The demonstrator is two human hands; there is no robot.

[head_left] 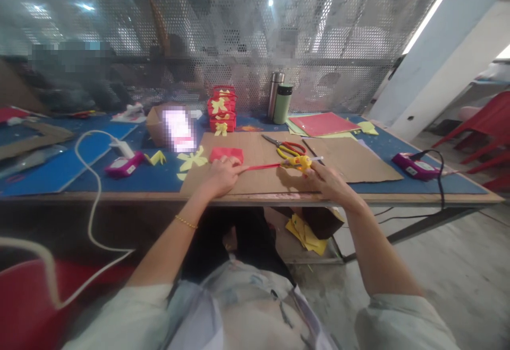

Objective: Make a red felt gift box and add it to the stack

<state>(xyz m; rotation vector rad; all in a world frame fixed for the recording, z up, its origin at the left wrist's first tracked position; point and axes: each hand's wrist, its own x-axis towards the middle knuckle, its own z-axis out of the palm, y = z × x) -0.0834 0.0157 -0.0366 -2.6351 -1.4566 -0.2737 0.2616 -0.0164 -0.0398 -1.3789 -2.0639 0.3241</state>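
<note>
My right hand [329, 182] is closed around a yellow glue gun [303, 163], with a white glue stick poking out of its back end. The gun's nozzle points left, close to the far end of a thin red paper strip [263, 167]. Between the fingers of my left hand [223, 176] is the strip's near end. A folded red paper piece [226, 154] lies just beyond that hand, partly covered by its fingers. Under both hands is a brown cardboard sheet [255, 186]. Scissors with red and yellow handles [290, 149] lie beyond the glue gun.
A stack of red paper boxes with yellow bows [221, 110] stands at the back, left of two flasks [282, 104]. Yellow paper cutouts [192, 159] and a lit phone [179, 129] are at left. Purple power sockets [124, 165] sit at either side, with trailing cables.
</note>
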